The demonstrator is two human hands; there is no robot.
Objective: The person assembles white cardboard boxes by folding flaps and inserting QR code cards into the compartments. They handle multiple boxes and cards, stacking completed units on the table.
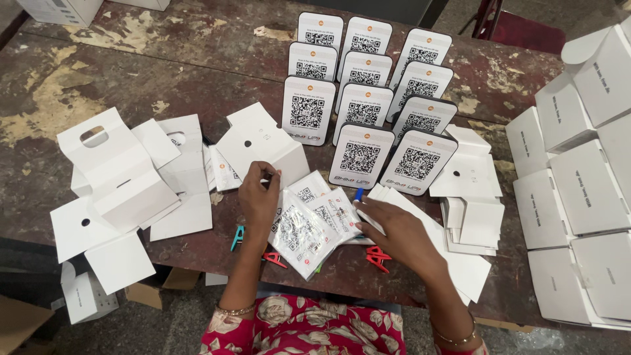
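Floral-sleeved forearms lead to both hands at table edge (197, 256). Left hand (257, 200) rests on left end of clear sticker packets (309, 227), fingers curled, pinch state unclear. Right hand (394, 230) flat on right end, not gripping. Packet long axis runs diagonal, near-left to far-right, between hands. Code stands (361, 108) well beyond.

Upright code stands (363, 105) crowd the worn table (79, 72) beside stacked white boxes (578, 177).

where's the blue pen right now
In the head view the blue pen lies just below the front row of code stands, right of centre, at the right hand's fingertips.
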